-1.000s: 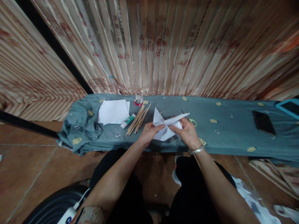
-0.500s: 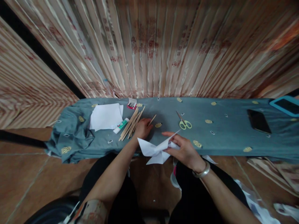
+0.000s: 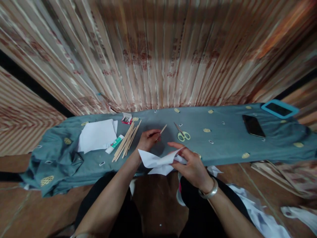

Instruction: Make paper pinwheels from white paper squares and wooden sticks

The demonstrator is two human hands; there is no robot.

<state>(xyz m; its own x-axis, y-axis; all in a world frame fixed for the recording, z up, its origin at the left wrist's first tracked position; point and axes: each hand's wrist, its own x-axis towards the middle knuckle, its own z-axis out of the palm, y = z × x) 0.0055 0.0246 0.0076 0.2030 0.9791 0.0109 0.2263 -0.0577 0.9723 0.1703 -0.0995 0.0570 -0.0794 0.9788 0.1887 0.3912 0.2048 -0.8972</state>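
My left hand is closed around a thin wooden stick, whose tip points up and to the right. In my right hand is a folded white paper pinwheel shape, pinched between thumb and fingers over the near edge of the cloth-covered bench. Left of my left hand lies a bundle of wooden sticks. A glue stick rests beside the bundle, next to a stack of white paper. Scissors with pale green handles lie beyond my right hand.
A small open red box of metal pins stands behind the sticks. Toward the right are a black phone and a blue-framed tablet. The green cloth covers the bench, with a striped curtain behind it.
My left hand has lifted away from the stick bundle, bringing one stick up and closer to the paper. My right hand keeps its hold on the paper. The view has shifted right.
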